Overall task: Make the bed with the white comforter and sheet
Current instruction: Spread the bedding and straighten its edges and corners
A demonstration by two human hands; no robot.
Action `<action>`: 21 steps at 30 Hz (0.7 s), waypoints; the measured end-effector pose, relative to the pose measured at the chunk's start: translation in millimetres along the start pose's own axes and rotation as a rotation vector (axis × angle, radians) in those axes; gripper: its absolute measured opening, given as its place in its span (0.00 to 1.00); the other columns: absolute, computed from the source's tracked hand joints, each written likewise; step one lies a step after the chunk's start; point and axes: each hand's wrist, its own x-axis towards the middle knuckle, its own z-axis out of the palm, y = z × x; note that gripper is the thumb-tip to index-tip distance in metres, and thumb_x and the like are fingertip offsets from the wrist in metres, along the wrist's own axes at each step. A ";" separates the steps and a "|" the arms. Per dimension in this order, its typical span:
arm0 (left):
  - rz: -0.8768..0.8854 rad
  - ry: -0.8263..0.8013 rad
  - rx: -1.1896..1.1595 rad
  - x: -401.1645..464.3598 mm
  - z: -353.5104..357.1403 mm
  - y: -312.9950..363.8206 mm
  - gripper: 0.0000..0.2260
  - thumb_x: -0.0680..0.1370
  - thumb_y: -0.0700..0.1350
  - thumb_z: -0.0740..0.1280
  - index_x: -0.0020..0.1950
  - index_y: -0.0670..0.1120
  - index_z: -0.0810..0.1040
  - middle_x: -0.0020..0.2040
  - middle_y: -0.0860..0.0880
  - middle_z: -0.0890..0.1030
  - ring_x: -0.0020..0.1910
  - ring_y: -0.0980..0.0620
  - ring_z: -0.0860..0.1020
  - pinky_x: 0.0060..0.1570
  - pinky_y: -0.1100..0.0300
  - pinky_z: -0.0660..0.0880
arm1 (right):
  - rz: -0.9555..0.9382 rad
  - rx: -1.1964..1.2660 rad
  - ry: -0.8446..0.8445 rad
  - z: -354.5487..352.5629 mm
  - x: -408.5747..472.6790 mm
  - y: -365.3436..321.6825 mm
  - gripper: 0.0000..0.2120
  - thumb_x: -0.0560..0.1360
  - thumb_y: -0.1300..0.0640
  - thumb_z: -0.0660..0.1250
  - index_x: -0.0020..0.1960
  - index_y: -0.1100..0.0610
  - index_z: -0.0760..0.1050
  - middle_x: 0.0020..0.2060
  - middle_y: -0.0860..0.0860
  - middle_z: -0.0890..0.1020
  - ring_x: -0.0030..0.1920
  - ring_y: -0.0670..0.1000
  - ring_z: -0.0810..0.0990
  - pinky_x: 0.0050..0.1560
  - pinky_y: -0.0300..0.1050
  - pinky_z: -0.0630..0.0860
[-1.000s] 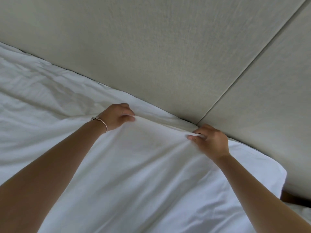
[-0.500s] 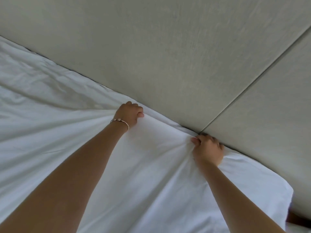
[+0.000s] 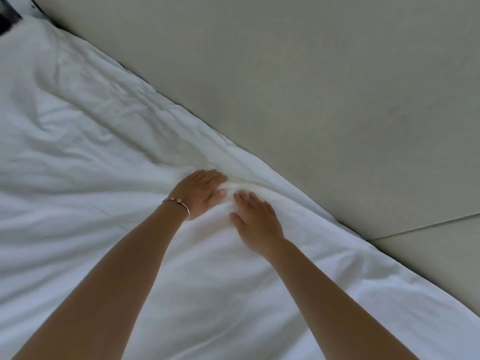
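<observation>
The white comforter (image 3: 85,157) covers the bed from the lower right to the upper left, wrinkled, with its top edge along the headboard. My left hand (image 3: 201,192), with a bracelet at the wrist, lies flat on the cloth with straight fingers. Just to its right, my right hand (image 3: 255,220) also presses flat on the comforter, fingers spread. Both hands sit close together near the top edge. A bunched fold of cloth lies between and just beyond their fingertips. The sheet beneath is hidden.
A beige padded headboard (image 3: 298,81) fills the upper right, with a seam (image 3: 426,227) running across it at the right. A dark object (image 3: 7,24) shows at the top left corner beyond the bed.
Both hands have let go of the cloth edge they gripped and now lie flat and close together on the comforter. The view has swung left along the headboard.
</observation>
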 end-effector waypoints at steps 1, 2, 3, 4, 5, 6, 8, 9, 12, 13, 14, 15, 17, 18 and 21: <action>-0.025 -0.016 0.017 -6.5 -0.6 -15.7 0.38 0.73 0.63 0.31 0.78 0.53 0.56 0.78 0.53 0.58 0.77 0.54 0.53 0.73 0.60 0.42 | -0.012 -0.025 -0.018 4.9 10.7 -7.6 0.27 0.83 0.45 0.47 0.80 0.51 0.47 0.79 0.47 0.47 0.79 0.47 0.44 0.76 0.48 0.41; -0.074 -0.008 0.000 -12.1 -1.0 -31.3 0.36 0.74 0.62 0.30 0.79 0.54 0.54 0.79 0.55 0.55 0.78 0.55 0.50 0.73 0.60 0.40 | -0.028 -0.046 -0.018 10.5 21.4 -14.9 0.28 0.83 0.45 0.46 0.80 0.51 0.45 0.79 0.47 0.46 0.79 0.48 0.43 0.76 0.48 0.41; -0.153 0.032 -0.038 -16.7 -0.1 -47.2 0.33 0.76 0.61 0.31 0.79 0.55 0.53 0.79 0.55 0.54 0.78 0.56 0.49 0.73 0.60 0.40 | -0.046 -0.054 -0.003 14.9 31.7 -21.7 0.28 0.83 0.45 0.46 0.80 0.52 0.45 0.79 0.47 0.46 0.79 0.48 0.43 0.76 0.47 0.41; -0.244 0.076 -0.083 -21.1 0.6 -63.3 0.29 0.79 0.60 0.35 0.79 0.54 0.53 0.79 0.55 0.54 0.78 0.55 0.48 0.74 0.59 0.41 | -0.071 -0.053 0.021 18.5 43.2 -28.1 0.28 0.83 0.44 0.46 0.80 0.51 0.46 0.79 0.47 0.48 0.79 0.48 0.44 0.76 0.47 0.42; -0.327 0.103 -0.121 -24.7 2.1 -81.6 0.25 0.83 0.57 0.40 0.79 0.53 0.54 0.79 0.53 0.55 0.78 0.54 0.49 0.74 0.58 0.43 | -0.106 -0.051 0.052 22.4 56.0 -34.8 0.27 0.83 0.44 0.45 0.80 0.51 0.49 0.79 0.47 0.50 0.79 0.48 0.46 0.76 0.47 0.43; -0.389 0.117 -0.160 -28.4 2.5 -99.6 0.22 0.84 0.53 0.44 0.78 0.52 0.57 0.78 0.52 0.57 0.78 0.52 0.52 0.74 0.57 0.45 | -0.140 -0.035 0.085 24.9 69.8 -44.3 0.27 0.82 0.43 0.44 0.79 0.50 0.54 0.79 0.47 0.55 0.78 0.49 0.51 0.76 0.48 0.47; -0.424 0.117 -0.241 -32.1 0.9 -132.5 0.17 0.84 0.48 0.50 0.72 0.51 0.67 0.73 0.51 0.67 0.74 0.49 0.62 0.72 0.56 0.52 | -0.191 0.115 0.179 24.9 94.6 -65.5 0.26 0.80 0.41 0.47 0.71 0.51 0.71 0.69 0.49 0.74 0.70 0.52 0.69 0.70 0.50 0.63; -0.416 0.105 -0.268 -33.1 -3.3 -149.1 0.14 0.83 0.47 0.54 0.67 0.51 0.71 0.68 0.51 0.72 0.70 0.48 0.67 0.69 0.56 0.56 | -0.215 0.239 0.233 22.1 108.0 -79.8 0.24 0.80 0.42 0.51 0.63 0.52 0.77 0.57 0.48 0.81 0.60 0.53 0.76 0.61 0.49 0.70; -0.296 -0.083 -0.128 -28.3 -25.0 -188.2 0.13 0.76 0.55 0.67 0.59 0.55 0.74 0.58 0.55 0.73 0.62 0.51 0.68 0.64 0.59 0.58 | -0.264 0.511 0.169 24.4 148.8 -111.9 0.13 0.78 0.52 0.67 0.59 0.56 0.80 0.49 0.51 0.83 0.53 0.52 0.79 0.55 0.48 0.74; -0.246 -0.161 -0.029 -25.2 -33.0 -195.9 0.20 0.71 0.58 0.71 0.60 0.57 0.72 0.58 0.56 0.71 0.61 0.52 0.66 0.65 0.59 0.57 | -0.296 0.461 0.130 30.9 160.3 -115.2 0.16 0.76 0.52 0.70 0.63 0.55 0.78 0.55 0.52 0.82 0.57 0.52 0.77 0.60 0.46 0.73; -0.215 -0.220 0.063 -21.3 -39.4 -201.7 0.26 0.67 0.61 0.73 0.61 0.58 0.70 0.58 0.56 0.69 0.61 0.52 0.64 0.66 0.58 0.56 | -0.309 0.363 0.118 40.5 171.1 -113.4 0.22 0.74 0.50 0.72 0.66 0.53 0.76 0.60 0.51 0.79 0.61 0.51 0.75 0.64 0.46 0.70; -0.190 -0.247 0.144 -16.8 -44.3 -205.0 0.31 0.63 0.61 0.75 0.63 0.59 0.68 0.60 0.56 0.66 0.63 0.51 0.63 0.68 0.57 0.55 | -0.297 0.264 0.128 49.7 177.2 -109.0 0.26 0.72 0.48 0.73 0.68 0.52 0.74 0.63 0.49 0.77 0.64 0.50 0.72 0.67 0.45 0.66; -0.140 -0.232 0.244 -8.1 -47.3 -212.2 0.34 0.61 0.59 0.76 0.64 0.59 0.68 0.65 0.55 0.63 0.67 0.49 0.60 0.70 0.56 0.51 | -0.302 0.175 0.219 68.6 187.3 -100.9 0.28 0.69 0.45 0.73 0.67 0.51 0.75 0.61 0.48 0.76 0.62 0.52 0.71 0.64 0.45 0.64; -0.104 -0.232 0.275 -3.8 -47.7 -212.4 0.31 0.61 0.59 0.76 0.62 0.58 0.71 0.66 0.55 0.63 0.69 0.48 0.59 0.71 0.57 0.50 | -0.305 0.192 0.258 74.3 189.5 -97.6 0.26 0.68 0.44 0.72 0.64 0.51 0.77 0.57 0.47 0.76 0.58 0.52 0.72 0.61 0.45 0.65; -0.050 -0.335 0.394 7.4 -50.1 -205.8 0.25 0.66 0.62 0.72 0.61 0.54 0.77 0.62 0.55 0.71 0.65 0.49 0.65 0.65 0.58 0.61 | -0.227 0.340 0.265 76.1 194.1 -96.4 0.22 0.63 0.44 0.73 0.55 0.52 0.81 0.46 0.44 0.72 0.49 0.47 0.69 0.54 0.43 0.67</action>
